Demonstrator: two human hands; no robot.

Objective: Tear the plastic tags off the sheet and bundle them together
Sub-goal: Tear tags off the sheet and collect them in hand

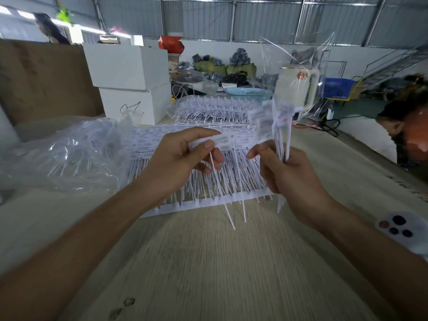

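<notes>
1. Our left hand (185, 156) pinches a single white tag (222, 141) by its flat printed head between thumb and fingers, its thin tail hanging down over the sheet (208, 181).
2. Our right hand (289, 172) grips a bundle (281, 135) of freed tags by their stems, the printed heads fanned out above the fist and the tail ends poking out below.
3. We judge the tags very light and springy — thin plastic that bends rather than snaps, and probably slick, so a loose fist could let stems slide out.
4. The flat head looks the best place to hold a tag for tearing; the bundle holds best mid-stem, where the strands lie parallel.
5. The sheet lies on the bench (208, 262) just beyond both hands — rows of small white labels with faint print, a fringe of thin tails and a white runner strip along its near edge.
6. More sheets (215, 107) are stacked farther back, and a clear plastic bag (69, 154) of tags sits to the left.
</notes>
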